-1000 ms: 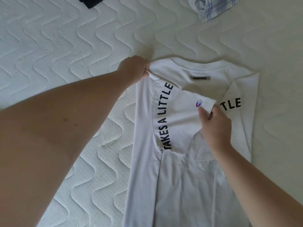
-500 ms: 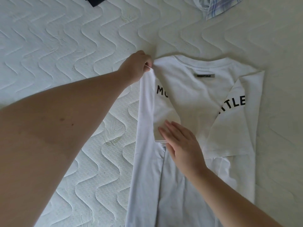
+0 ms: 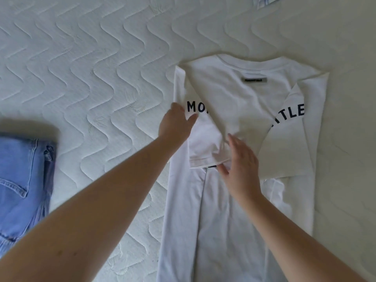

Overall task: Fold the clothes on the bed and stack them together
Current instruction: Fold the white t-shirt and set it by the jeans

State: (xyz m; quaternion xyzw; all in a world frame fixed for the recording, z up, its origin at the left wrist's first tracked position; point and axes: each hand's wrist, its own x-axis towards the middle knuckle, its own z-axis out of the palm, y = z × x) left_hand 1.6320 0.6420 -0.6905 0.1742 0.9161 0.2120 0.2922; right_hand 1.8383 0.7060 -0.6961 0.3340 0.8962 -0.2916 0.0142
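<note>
**Left hand drops from the shoulder corner to the folded sleeve**

Half a second ago the left hand (image 3: 176, 127) was pinching the shirt's upper left corner near the collar; it has since let go and come down to the left edge of the white T-shirt (image 3: 234, 94), where it rests with fingers straight and the thumb lying just under the printed letters "MO". The right hand (image 3: 239, 159) has shifted slightly to the right and now lies flat with its fingers spread, fingertips at the inner edge of the left sleeve (image 3: 205, 147), thumb touching the sleeve's hem. Neither hand pinches or grips any cloth.

The T-shirt lies back side up on the bed (image 3: 91, 78), collar away from the person, with a dark neck label (image 3: 254, 80) just below the collar. Both sides are folded inward: the left sleeve is turned down over the body, and the right sleeve (image 3: 289, 143) is folded across, showing the letters "TLE". The lower part of the shirt runs toward the bottom edge of the view, between the two forearms.

Folded blue jeans (image 3: 22, 184) lie at the left edge of the bed, well apart from the shirt. A scrap of pale blue checked fabric (image 3: 264, 1) shows at the top edge.
</note>
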